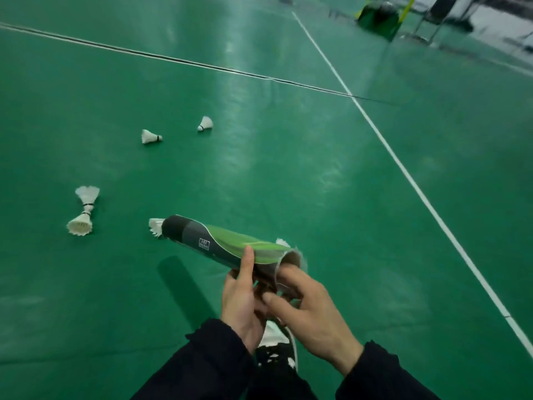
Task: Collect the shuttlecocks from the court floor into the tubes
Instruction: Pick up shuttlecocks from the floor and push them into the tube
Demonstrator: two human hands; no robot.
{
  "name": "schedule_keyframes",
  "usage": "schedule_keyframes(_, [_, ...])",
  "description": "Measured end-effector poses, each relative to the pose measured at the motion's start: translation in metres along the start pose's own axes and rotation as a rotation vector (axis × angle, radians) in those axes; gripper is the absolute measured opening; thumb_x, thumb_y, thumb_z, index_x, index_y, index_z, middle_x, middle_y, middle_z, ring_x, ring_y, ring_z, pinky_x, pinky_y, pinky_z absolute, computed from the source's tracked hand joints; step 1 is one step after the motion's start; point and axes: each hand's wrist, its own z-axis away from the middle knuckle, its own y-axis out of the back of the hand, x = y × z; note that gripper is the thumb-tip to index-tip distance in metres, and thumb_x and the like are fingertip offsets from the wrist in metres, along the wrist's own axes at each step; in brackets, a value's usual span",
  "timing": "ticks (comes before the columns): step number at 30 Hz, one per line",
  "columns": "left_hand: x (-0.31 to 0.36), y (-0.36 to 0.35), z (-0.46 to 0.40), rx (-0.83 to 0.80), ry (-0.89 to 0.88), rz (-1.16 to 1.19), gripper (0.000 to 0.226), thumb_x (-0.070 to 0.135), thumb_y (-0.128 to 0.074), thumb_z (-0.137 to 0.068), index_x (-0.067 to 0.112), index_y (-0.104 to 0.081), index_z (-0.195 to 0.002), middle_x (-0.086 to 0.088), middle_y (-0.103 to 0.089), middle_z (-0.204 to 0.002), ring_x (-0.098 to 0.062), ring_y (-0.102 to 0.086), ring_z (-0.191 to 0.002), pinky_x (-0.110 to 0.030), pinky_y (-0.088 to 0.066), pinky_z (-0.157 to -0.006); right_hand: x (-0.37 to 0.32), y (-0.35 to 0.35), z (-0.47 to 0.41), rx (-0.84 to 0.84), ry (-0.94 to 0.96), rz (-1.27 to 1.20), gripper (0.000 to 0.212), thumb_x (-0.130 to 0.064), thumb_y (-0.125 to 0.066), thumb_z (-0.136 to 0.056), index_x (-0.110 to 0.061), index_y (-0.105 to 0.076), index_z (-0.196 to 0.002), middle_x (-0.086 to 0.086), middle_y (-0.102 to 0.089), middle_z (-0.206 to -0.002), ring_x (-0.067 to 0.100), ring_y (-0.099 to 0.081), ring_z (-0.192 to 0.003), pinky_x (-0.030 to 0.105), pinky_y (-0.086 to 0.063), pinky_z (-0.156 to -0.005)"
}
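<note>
Now gripping tube [227, 245] in left hand [243, 304], thumb along its side; right hand [310, 307] curled at tube's open end, hold unclear. Beyond, four shuttlecocks [150, 136] loose on green floor [288, 168], far-left side.

Green court floor [288, 168], glossy, with pale reflections. One white line [403, 168] runs diagonally to the right of the fingers [248, 267]; a dark-edged line [173, 60] crosses far beyond them. Four shuttlecocks on the floor, all left of and beyond the fingers. Nearest pair [83, 210] lies cork to cork, touching. Further out, well apart from those, two single shuttlecocks [150, 136] and [205, 123] lie on their sides, near each other.
</note>
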Motion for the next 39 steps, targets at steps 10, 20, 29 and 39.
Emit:
schedule_keyframes(10, [0.003,0.025,-0.156,0.134,-0.004,-0.05,0.072,0.043,-0.067,-0.092,0.002,-0.046,-0.148,-0.019,-0.073,-0.128,-0.034,-0.071,-0.12,-0.045,-0.055,-0.102,0.22,0.0,-0.145,0.302,-0.475,0.021,0.029,-0.024,-0.061,-0.1,-0.032,-0.061,-0.128,-0.007,-0.064,-0.133,0.018,-0.069,-0.087,0.044,-0.06,-0.087])
schedule_keyframes(20, [-0.001,0.024,-0.262,0.229,0.013,-0.119,0.079,0.048,-0.068,-0.091,-0.003,-0.046,-0.148,-0.021,-0.068,-0.136,-0.037,-0.065,-0.129,-0.051,-0.05,-0.111,0.321,-0.025,-0.242,0.191,-0.668,-0.023,0.029,-0.017,-0.068,-0.092,-0.023,-0.07,-0.12,0.015,-0.073,-0.114,0.026,-0.065,-0.097,0.038,-0.051,-0.088])
schedule_keyframes(29, [0.123,0.0,-0.286,0.438,-0.046,-0.11,0.077,0.053,-0.063,-0.091,-0.002,-0.056,-0.145,-0.021,-0.058,-0.149,-0.029,-0.057,-0.12,-0.042,-0.049,-0.111,0.147,-0.017,-0.292,0.294,0.043,-0.403,0.015,-0.006,-0.072,-0.09,-0.008,-0.072,-0.104,0.008,-0.068,-0.101,0.019,-0.067,-0.092,0.026,-0.056,-0.08])
schedule_keyframes(39, [0.208,0.021,-0.305,0.374,-0.225,-0.099,0.071,0.041,-0.066,-0.093,-0.002,-0.048,-0.146,-0.021,-0.072,-0.129,-0.03,-0.074,-0.113,-0.036,-0.063,-0.088,0.079,-0.093,-0.408,-0.592,0.182,0.239,0.029,-0.034,-0.054,-0.089,-0.026,-0.046,-0.117,0.001,-0.055,-0.1,0.032,-0.061,-0.088,0.035,-0.048,-0.074])
